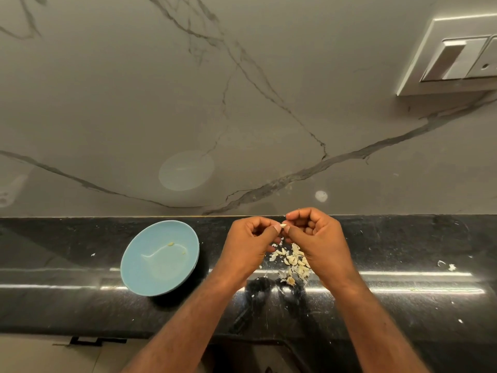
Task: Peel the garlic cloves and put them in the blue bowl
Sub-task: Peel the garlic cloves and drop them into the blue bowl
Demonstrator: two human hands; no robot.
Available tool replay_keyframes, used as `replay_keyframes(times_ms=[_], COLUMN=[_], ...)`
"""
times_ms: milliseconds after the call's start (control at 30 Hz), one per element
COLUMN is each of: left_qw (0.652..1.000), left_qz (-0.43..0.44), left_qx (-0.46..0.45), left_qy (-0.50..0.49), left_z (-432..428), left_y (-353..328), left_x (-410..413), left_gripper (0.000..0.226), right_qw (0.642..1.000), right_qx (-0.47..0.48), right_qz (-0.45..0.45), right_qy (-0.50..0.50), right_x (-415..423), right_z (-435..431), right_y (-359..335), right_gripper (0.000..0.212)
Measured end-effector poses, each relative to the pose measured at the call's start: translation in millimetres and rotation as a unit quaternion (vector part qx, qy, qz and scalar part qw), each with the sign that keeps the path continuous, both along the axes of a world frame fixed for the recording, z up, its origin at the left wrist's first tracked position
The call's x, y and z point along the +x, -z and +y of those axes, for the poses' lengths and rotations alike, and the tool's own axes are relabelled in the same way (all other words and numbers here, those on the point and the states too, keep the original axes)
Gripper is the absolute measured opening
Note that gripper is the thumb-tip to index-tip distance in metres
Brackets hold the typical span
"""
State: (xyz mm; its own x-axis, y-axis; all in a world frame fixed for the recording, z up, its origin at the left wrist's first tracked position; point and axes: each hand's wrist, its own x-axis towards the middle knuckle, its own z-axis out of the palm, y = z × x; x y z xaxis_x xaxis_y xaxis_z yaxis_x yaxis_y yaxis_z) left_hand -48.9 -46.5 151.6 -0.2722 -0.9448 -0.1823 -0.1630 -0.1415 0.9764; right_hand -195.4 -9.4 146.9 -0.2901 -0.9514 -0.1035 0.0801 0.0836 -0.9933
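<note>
Your fingers (273,229) curl in tight: your left hand (250,244) and right hand (320,238) pinch 1 garlic clove (283,225) between them, above the pile of cloves and skins (293,261) on the black desk (403,238). The blue bowl (134,275) sits just left, holding 1 pale piece (170,244).

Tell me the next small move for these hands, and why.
Probably pull the skin off the garlic clove: the left hand and right hand both pinch it at their fingertips, above the pile of cloves and skins. It is not yet over the blue bowl, which sits to the left.
</note>
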Motion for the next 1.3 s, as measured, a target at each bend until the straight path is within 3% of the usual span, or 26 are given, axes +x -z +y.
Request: replay_keyframes(times_ms=[200, 400, 633, 867, 1133, 1300], left_qw=[0.999, 0.99, 0.993, 0.995, 0.994, 0.995], left_qz=[-0.012, -0.066, -0.032, -0.029, -0.031, -0.041], left_qx=[-0.016, -0.077, -0.099, -0.095, -0.103, -0.094], left_qy=[0.027, 0.094, 0.05, -0.013, 0.001, -0.02], left_z=[-4, -13, -10, -4, 1, -1], left_y=[-5, -14, -17, -12, -12, -9], left_x=[7, 16, 13, 5, 6, 6], left_gripper=[0.005, 0.007, 0.009, 0.011, 0.008, 0.014], right_qw=[0.999, 0.999, 0.996, 0.998, 1.0, 0.988], right_qx=[-0.009, -0.006, -0.017, -0.022, -0.013, 0.005], right_qz=[0.034, 0.0, -0.083, 0.048, 0.006, -0.151], right_qy=[-0.025, -0.04, -0.023, -0.017, -0.024, 0.006], right_x=[0, 1, 6, 15, 12, 12], right_z=[2, 5, 4, 5, 4, 2], right_y=[-6, -15, -23, -12, -10, -13], right_gripper=[0.016, 0.015, 0.013, 0.016, 0.009, 0.009])
